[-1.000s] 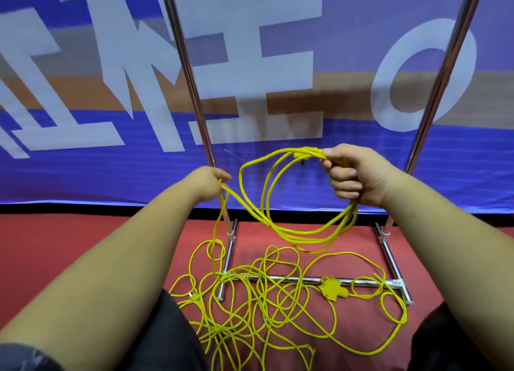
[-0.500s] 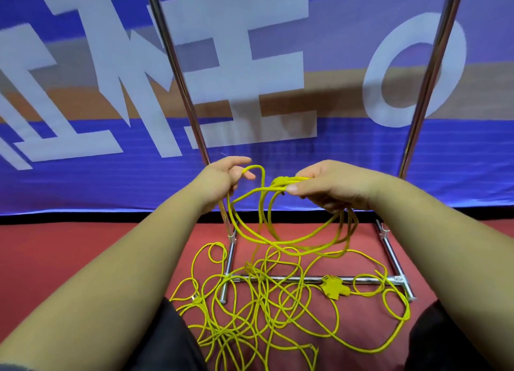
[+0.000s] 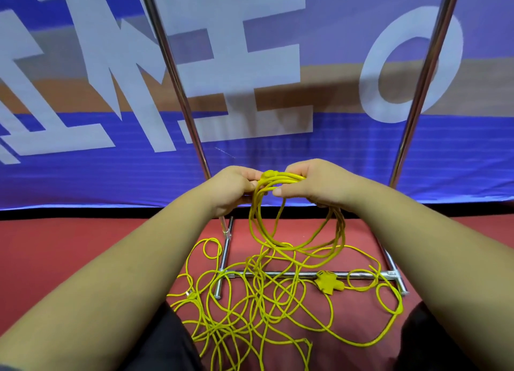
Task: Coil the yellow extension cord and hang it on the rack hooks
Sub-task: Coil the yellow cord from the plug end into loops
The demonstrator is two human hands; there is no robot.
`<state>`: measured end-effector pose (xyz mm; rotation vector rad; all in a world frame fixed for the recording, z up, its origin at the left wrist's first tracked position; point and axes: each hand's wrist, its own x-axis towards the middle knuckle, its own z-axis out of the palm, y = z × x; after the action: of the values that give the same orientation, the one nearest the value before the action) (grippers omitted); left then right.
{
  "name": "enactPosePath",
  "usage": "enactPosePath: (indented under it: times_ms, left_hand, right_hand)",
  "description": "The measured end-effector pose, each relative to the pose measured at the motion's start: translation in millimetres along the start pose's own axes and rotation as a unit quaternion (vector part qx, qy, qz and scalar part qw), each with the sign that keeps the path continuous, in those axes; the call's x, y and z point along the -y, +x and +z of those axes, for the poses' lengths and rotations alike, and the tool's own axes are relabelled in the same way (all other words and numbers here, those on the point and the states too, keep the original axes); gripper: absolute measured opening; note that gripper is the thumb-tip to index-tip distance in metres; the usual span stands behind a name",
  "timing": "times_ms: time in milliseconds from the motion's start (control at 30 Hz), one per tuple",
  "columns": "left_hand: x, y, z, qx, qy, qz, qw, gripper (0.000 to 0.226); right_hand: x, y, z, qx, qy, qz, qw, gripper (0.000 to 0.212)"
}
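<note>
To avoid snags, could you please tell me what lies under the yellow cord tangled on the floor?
Under the yellow cord lie the red floor, the rack's chrome crossbar and its left foot bar. The person's legs cover the tangle's near edge, so nothing beneath there shows.

Single head-worn wide view, facing forward and down, close over rack.

A broad blue fabric banner is hanging as the back wall, filling the upper half of the view. Large white block characters are running across it, with a white ring-shaped letter sitting at the right, and a tan-orange band is crossing behind them. A thin black strip is edging its bottom, meeting the dull red carpeted floor, which is lying under soft, even light.
</note>
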<state>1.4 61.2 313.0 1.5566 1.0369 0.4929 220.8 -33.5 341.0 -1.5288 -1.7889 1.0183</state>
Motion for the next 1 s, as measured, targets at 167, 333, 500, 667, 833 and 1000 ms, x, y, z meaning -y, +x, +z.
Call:
enactPosePath:
  times_ms: [167,333,500,667,833,1000]
  left_hand:
    - [0,-4,-6,0.019,-0.058,-0.007,0.998,0.041]
    - [-3,-5,-8,0.018,-0.095,0.003,0.995,0.038]
    - [1,2,-4,0.037,-0.108,0.008,0.994,0.037]
    - [0,3,-6,0.026,-0.119,0.001,0.993,0.056]
    - [-1,3,-10,0.109,0.077,0.045,0.99,0.057]
    - [-4,11,11,-0.028,0.292,0.103,0.951,0.038]
  right_hand:
    - [-6,12,5,-0.085,-0.121,-0.028,0.989,0.041]
    - [-13,23,17,-0.142,-0.124,-0.02,0.982,0.049]
    - [-14,27,26,-0.119,-0.079,0.018,0.99,0.033]
    - [-12,30,22,-0.112,-0.101,0.025,0.988,0.015]
    - [-13,33,23,-0.127,-0.091,0.043,0.987,0.021]
    - [-15,35,23,-0.11,-0.088,0.068,0.988,0.029]
